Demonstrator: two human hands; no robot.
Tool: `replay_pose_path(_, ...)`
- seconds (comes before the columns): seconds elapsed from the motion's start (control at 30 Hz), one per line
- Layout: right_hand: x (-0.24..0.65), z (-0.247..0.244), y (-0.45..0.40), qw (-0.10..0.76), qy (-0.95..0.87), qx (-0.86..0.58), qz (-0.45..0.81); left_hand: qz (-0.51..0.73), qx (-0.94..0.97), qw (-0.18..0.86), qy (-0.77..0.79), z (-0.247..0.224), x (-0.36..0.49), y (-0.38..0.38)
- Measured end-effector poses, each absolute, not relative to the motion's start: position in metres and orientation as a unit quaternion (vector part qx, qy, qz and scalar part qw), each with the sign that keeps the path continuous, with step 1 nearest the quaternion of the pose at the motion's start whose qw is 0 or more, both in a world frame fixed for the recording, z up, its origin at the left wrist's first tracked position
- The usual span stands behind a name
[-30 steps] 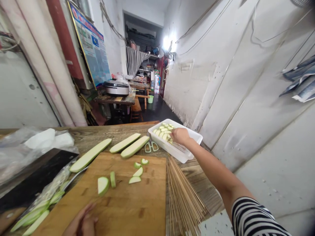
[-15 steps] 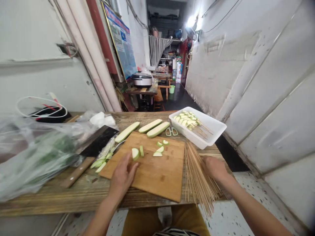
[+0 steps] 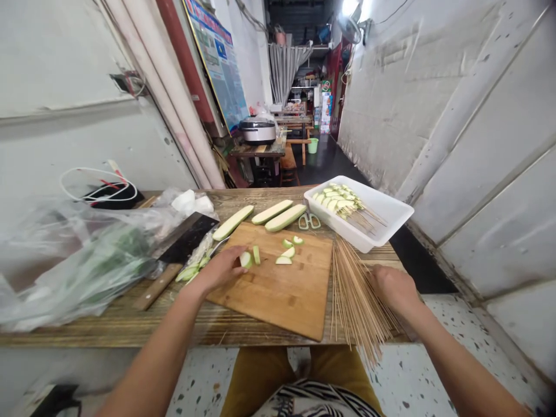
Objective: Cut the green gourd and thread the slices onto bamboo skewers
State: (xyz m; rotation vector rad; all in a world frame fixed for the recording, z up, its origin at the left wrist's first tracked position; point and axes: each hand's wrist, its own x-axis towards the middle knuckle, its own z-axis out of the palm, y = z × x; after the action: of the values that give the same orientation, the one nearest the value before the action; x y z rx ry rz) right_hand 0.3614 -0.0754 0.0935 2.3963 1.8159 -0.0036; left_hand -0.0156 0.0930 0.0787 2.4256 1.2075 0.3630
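Observation:
My left hand [image 3: 226, 267] is over the left part of the wooden cutting board [image 3: 278, 301], its thumb and fingers closed around a thick half-round zucchini piece [image 3: 246, 259]. Another zucchini slice [image 3: 256, 255] stands on edge beside it. Several zucchini slices [image 3: 284, 260] lie farther right on the board. At the right edge of a fanned bundle of bamboo skewers [image 3: 358, 301], my right hand [image 3: 394, 288] is curled closed against them; its fingertips are partly hidden. A white plastic tub [image 3: 382, 229] behind the skewers holds skewered zucchini slices [image 3: 339, 200].
Zucchini halves [image 3: 278, 214] and scissors with pale handles [image 3: 309, 221] lie behind the board. To the left are a cleaver [image 3: 174, 252], zucchini trimmings [image 3: 191, 271] and a plastic bag of greens [image 3: 104, 255]. The wooden table's front edge [image 3: 108, 339] runs before my lap.
My left hand has moved forward onto the zucchini piece and closed around it. The right hand stays at the skewers' right side. The whole view has shifted slightly.

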Motion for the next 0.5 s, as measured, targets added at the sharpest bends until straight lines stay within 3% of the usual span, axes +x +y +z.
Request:
replay_pose_path(0.17, 0.337, 0.108, -0.099, 0.032, 0.602, 0.797, 0.038, 0.121, 0.887, 0.172, 0.411, 0.084, -0.012, 0.087)
replay_pose_path(0.27, 0.318, 0.108, -0.114, -0.07, 0.626, 0.776, 0.019, 0.126, 0.898, 0.147, 0.395, 0.084, -0.012, 0.084)
replay_pose_path(0.4, 0.289, 0.097, -0.124, -0.223, 0.662, 0.707, -0.108, 0.134, 0.904, 0.118, 0.387, 0.077, -0.015, 0.085)
replay_pose_path(0.5, 0.27, 0.087, -0.123, -0.275, 0.655, 0.684, -0.166, 0.13, 0.902, 0.105, 0.399, 0.07, -0.014, 0.087)
